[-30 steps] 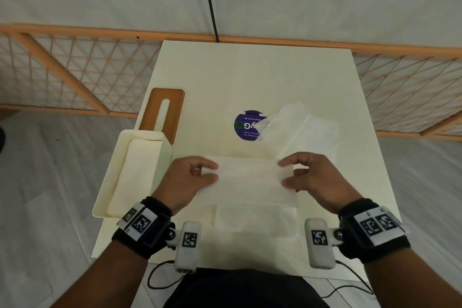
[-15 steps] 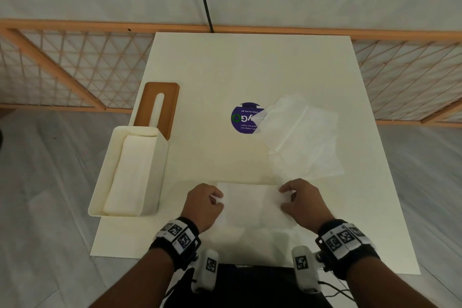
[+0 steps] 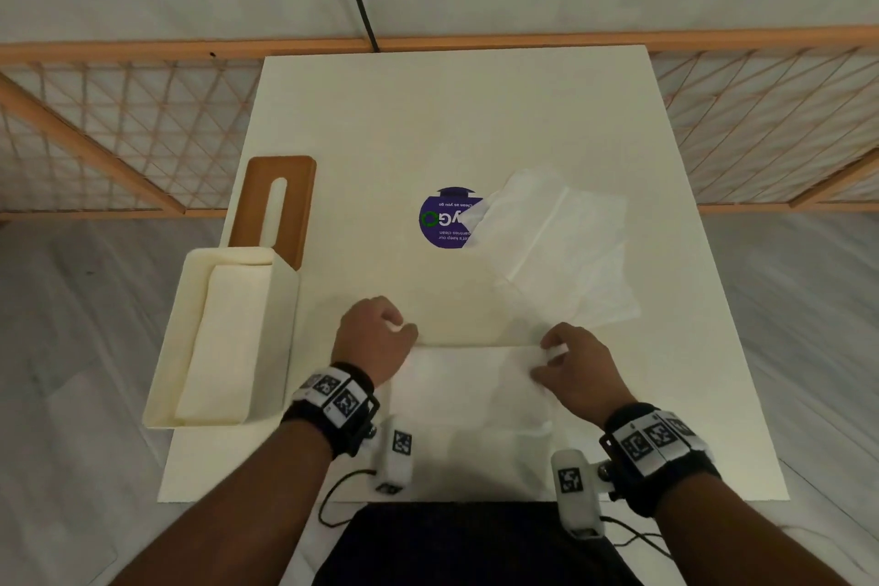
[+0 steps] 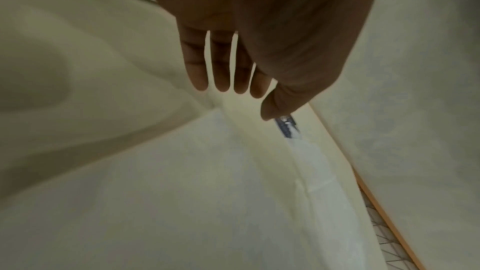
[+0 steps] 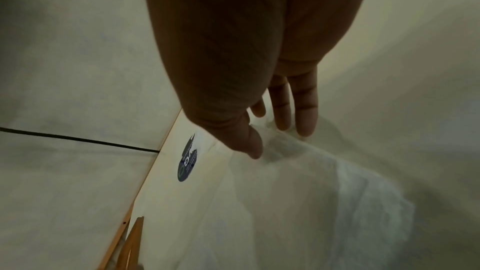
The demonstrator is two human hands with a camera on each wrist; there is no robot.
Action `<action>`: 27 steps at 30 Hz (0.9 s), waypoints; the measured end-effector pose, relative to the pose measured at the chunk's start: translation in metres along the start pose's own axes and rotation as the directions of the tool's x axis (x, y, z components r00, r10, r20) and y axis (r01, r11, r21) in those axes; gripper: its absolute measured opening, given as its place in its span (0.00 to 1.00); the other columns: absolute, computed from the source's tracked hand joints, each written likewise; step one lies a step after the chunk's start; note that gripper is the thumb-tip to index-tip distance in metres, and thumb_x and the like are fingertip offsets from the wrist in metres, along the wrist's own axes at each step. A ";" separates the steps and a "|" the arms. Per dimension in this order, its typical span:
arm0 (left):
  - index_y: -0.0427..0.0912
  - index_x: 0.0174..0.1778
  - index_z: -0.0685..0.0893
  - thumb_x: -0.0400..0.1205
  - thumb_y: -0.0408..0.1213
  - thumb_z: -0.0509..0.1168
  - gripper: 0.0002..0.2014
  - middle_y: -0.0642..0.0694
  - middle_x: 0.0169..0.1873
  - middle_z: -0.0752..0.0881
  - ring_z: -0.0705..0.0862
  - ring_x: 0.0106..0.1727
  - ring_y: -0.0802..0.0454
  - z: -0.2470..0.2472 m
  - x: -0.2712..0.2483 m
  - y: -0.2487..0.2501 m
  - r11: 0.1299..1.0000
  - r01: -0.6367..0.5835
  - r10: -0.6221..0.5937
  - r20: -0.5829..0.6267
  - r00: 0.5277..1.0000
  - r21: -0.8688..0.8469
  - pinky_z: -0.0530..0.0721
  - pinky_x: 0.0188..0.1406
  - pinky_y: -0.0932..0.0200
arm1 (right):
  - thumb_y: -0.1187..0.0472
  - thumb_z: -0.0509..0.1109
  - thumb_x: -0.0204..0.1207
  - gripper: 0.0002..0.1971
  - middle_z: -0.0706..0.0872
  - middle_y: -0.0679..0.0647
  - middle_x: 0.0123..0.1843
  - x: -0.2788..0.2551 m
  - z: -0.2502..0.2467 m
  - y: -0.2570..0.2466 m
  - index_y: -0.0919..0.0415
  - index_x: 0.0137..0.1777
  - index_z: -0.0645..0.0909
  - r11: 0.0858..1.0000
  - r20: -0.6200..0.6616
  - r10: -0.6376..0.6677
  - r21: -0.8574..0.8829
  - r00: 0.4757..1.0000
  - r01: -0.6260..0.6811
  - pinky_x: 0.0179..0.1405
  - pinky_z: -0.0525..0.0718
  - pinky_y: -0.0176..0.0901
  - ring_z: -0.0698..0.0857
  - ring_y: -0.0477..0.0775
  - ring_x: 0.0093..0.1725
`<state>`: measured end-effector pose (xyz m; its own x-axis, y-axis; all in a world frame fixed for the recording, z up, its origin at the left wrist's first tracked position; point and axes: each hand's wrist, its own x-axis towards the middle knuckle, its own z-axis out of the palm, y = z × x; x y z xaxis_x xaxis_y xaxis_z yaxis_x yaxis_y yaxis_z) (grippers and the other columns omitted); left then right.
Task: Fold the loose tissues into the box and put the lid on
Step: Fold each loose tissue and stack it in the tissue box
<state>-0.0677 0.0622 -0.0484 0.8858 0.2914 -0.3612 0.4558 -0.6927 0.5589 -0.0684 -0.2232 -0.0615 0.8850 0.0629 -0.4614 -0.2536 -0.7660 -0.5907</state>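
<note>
A folded white tissue [image 3: 471, 385] lies flat near the table's front edge. My left hand [image 3: 399, 326] pinches its far left corner between thumb and fingers, and my right hand [image 3: 551, 350] pinches its far right corner. In the right wrist view a bunched bit of tissue [image 5: 283, 151] sits between thumb and fingers. The cream box [image 3: 285, 300] stands at the left edge with tissues inside it. Its brown slotted lid [image 3: 299, 195] lies flat just beyond it. More loose tissues [image 3: 561, 247] lie spread out at the middle right.
A round purple sticker [image 3: 442, 219] sits at the middle of the cream table [image 3: 428, 119], partly under the loose tissues. An orange lattice fence [image 3: 119, 124] runs behind the table and on both sides. Cables hang from my wrists over the front edge.
Both hands have drawn the tissue closer to the table's front edge, where it now lies folded. The loose tissues, box and lid have not moved.
</note>
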 end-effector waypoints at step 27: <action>0.44 0.23 0.74 0.63 0.36 0.67 0.07 0.50 0.23 0.75 0.75 0.31 0.46 0.016 0.085 0.145 0.848 0.010 0.034 0.074 0.997 -0.530 0.80 0.36 0.48 | 0.57 0.82 0.70 0.09 0.87 0.46 0.47 0.025 -0.079 0.007 0.54 0.45 0.84 0.980 -0.093 -0.032 0.194 0.995 0.050 0.41 0.76 0.28 0.86 0.45 0.48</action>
<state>0.0725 -0.0240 -0.0102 0.8918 0.2182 -0.3963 0.4421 -0.2351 0.8656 -0.0176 -0.2779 -0.0250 0.9251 0.0279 -0.3786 -0.2800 -0.6234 -0.7301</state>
